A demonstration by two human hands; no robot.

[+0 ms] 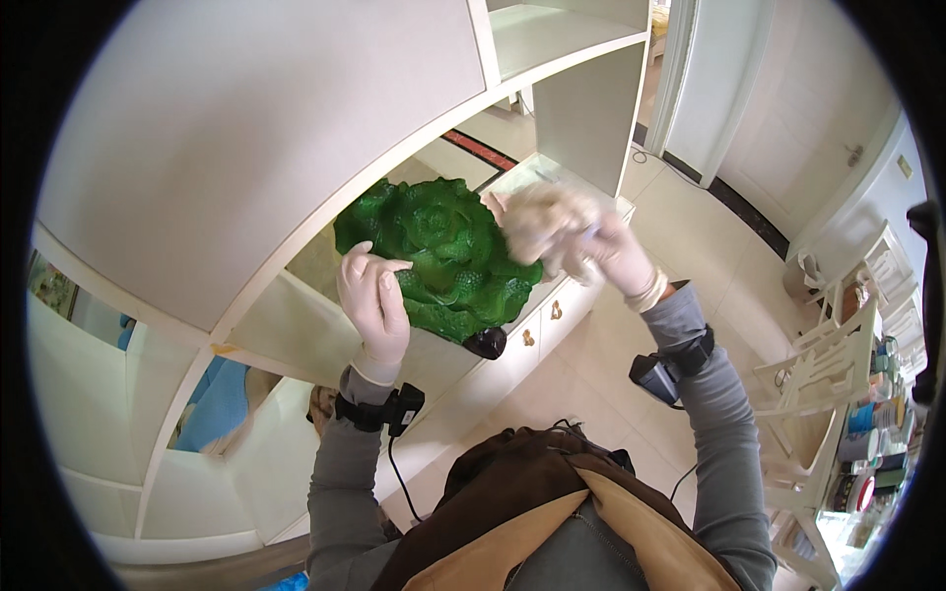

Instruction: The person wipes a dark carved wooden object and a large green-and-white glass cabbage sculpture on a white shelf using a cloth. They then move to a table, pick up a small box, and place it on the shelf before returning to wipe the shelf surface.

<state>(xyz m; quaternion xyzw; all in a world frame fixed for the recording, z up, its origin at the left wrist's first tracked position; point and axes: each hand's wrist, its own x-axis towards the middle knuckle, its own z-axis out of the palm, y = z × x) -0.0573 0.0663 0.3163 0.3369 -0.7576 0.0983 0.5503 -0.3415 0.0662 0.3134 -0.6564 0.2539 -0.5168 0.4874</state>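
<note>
A green, glossy, translucent sculpted ornament [443, 251] with rounded, leafy relief stands in the open shelf bay before me. A dark, shiny piece [485, 343] shows at its lower edge. My left hand [375, 292], in a pale thin glove, is at the ornament's left side with fingers bent and apart, the fingertips at its surface. In my gloved right hand [617, 255] is a bunched cream cloth [550, 218], blurred by motion, at the ornament's right side. The cloth hides part of what lies behind it.
White shelving [295, 273] surrounds the ornament, with a large panel [281, 111] above. Drawers with brass-coloured pulls [556, 310] are below. To the right are white chairs [835, 362] and a table crowded with jars [861, 443]. A cable [650, 156] lies on the tiled floor [687, 221].
</note>
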